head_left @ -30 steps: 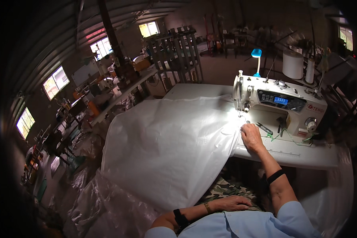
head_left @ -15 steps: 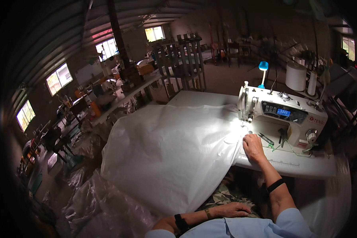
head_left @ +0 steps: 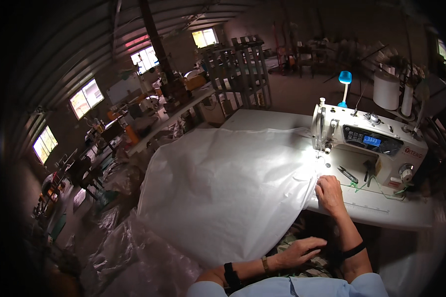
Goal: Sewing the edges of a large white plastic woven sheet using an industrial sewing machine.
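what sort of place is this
Probably a sewing workshop: a sewing machine stands on a table, a large white sheet reaches to its lit needle area, and white thread cones stand behind it.

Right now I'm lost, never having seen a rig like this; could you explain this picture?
There is no robot here, just a person working bare-handed. The view comes from a fisheye camera worn on the head, looking down, so straight edges bend near the rim. A white sewing machine stands on a pale table. A large white sheet spreads to its left, and a small dark tool, perhaps snips, lies on the tabletop. The right hand is at the sheet's edge; whether it pinches it is hard to tell. The left hand is lower down, with nothing visible in it.
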`<act>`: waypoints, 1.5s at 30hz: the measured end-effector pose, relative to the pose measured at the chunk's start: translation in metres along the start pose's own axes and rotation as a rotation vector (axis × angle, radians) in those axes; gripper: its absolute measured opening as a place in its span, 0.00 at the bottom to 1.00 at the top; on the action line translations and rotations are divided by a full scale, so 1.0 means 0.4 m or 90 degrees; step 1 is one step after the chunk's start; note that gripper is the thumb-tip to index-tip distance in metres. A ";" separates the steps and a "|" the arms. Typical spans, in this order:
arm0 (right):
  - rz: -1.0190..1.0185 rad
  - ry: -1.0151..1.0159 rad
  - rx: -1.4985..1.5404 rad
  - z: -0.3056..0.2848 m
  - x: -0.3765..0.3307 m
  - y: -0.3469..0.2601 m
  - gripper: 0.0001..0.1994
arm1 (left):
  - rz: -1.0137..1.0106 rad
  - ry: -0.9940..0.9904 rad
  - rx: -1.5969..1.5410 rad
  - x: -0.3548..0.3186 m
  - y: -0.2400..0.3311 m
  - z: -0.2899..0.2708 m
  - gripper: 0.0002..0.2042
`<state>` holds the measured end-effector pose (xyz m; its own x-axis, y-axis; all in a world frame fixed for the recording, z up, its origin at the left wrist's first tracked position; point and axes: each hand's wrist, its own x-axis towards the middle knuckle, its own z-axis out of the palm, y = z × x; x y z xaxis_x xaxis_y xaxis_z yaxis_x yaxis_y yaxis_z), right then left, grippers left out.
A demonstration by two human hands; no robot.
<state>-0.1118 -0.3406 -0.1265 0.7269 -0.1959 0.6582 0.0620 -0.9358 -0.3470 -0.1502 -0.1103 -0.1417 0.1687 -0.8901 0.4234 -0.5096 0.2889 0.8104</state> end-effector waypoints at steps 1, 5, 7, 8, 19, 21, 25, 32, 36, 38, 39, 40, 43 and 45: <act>0.017 0.017 0.001 -0.007 -0.009 -0.010 0.08 | 0.034 0.027 0.046 0.022 0.020 -0.015 0.18; 0.104 0.023 0.009 -0.002 -0.040 -0.061 0.07 | 0.222 0.075 0.223 0.110 0.045 -0.021 0.18; 0.081 0.035 -0.007 0.012 -0.057 -0.077 0.07 | 0.272 0.075 0.264 0.149 0.025 0.003 0.18; 0.055 0.047 -0.017 0.027 -0.064 -0.088 0.07 | 0.261 0.020 0.286 0.160 -0.002 0.010 0.19; 0.049 0.055 -0.062 0.015 -0.098 -0.111 0.08 | 0.200 -0.193 0.413 0.237 -0.044 0.119 0.26; 0.014 0.074 -0.117 0.031 -0.104 -0.097 0.10 | 0.197 -0.197 0.410 0.237 -0.045 0.117 0.27; 0.035 0.057 -0.131 0.034 -0.111 -0.107 0.11 | 0.221 -0.138 0.394 0.222 -0.056 0.125 0.25; 0.047 0.052 -0.068 -0.005 -0.080 -0.101 0.07 | 0.262 -0.046 0.354 0.247 -0.031 0.130 0.20; 0.056 0.004 -0.038 -0.029 -0.061 -0.102 0.05 | 0.300 -0.030 0.394 0.263 -0.014 0.130 0.19; 0.052 0.013 -0.031 -0.033 -0.052 -0.096 0.05 | 0.301 -0.035 0.391 0.274 -0.007 0.126 0.19; 0.047 0.018 -0.024 -0.035 -0.049 -0.096 0.06 | 0.298 -0.037 0.389 0.277 -0.002 0.123 0.18; 0.049 0.020 -0.024 -0.042 -0.041 -0.099 0.06 | 0.299 -0.040 0.388 0.281 0.001 0.119 0.18; 0.088 -0.081 -0.033 -0.067 0.001 -0.085 0.07 | 0.295 -0.056 0.384 0.322 0.002 0.103 0.16; 0.037 -0.149 -0.040 -0.063 0.032 -0.072 0.10 | 0.312 0.019 0.435 0.348 0.003 0.085 0.15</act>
<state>-0.1217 -0.3234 -0.0912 0.8672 -0.1830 0.4632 -0.0215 -0.9429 -0.3324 -0.1559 -0.2459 -0.0958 -0.1874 -0.7076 0.6813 -0.9281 0.3548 0.1132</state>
